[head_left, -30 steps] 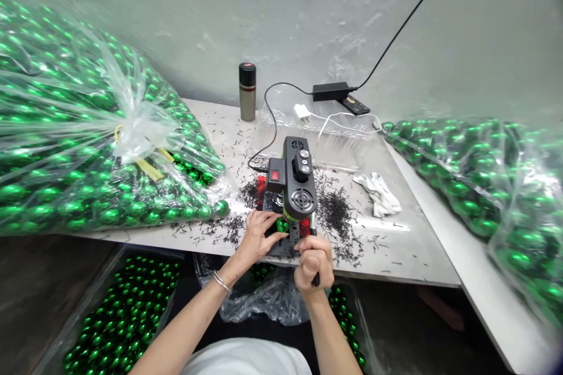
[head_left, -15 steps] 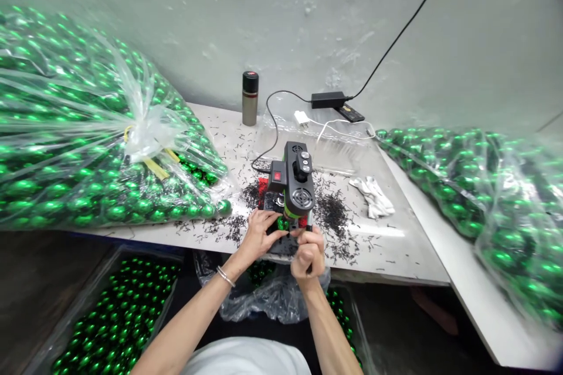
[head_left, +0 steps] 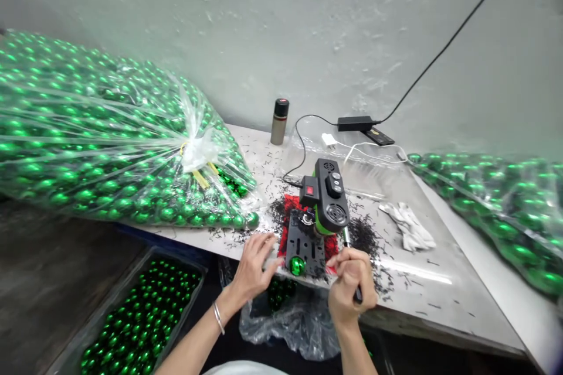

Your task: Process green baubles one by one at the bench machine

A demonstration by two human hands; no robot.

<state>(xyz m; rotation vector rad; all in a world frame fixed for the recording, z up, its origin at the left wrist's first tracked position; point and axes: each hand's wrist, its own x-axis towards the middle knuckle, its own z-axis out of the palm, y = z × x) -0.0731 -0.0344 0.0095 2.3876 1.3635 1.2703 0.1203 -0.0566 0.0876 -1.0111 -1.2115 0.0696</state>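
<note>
A shiny green ball (head_left: pixel 297 266) sits at the front edge of the slotted black base of a small bench drill press (head_left: pixel 332 194). My left hand (head_left: pixel 255 266) is just left of the ball, fingers apart and holding nothing. My right hand (head_left: pixel 354 281) is wrapped round the press's lever handle (head_left: pixel 358 295), whose black end sticks out below the fist. Under the press lies a red mat (head_left: pixel 285 240), strewn with black shavings (head_left: pixel 363 235). The drill's tip is hidden behind the motor housing.
A big clear bag of green balls (head_left: pixel 118 158) fills the left side; another bag (head_left: pixel 497 205) lies at right. White gloves (head_left: pixel 409 227), a spray can (head_left: pixel 280 122) and a power adapter (head_left: pixel 354 123) are on the table. Below stands a crate of green balls (head_left: pixel 141 310).
The green ball has come from under the drill to the front of the base. My left hand has let go of it and drawn back left. The view has shifted left.
</note>
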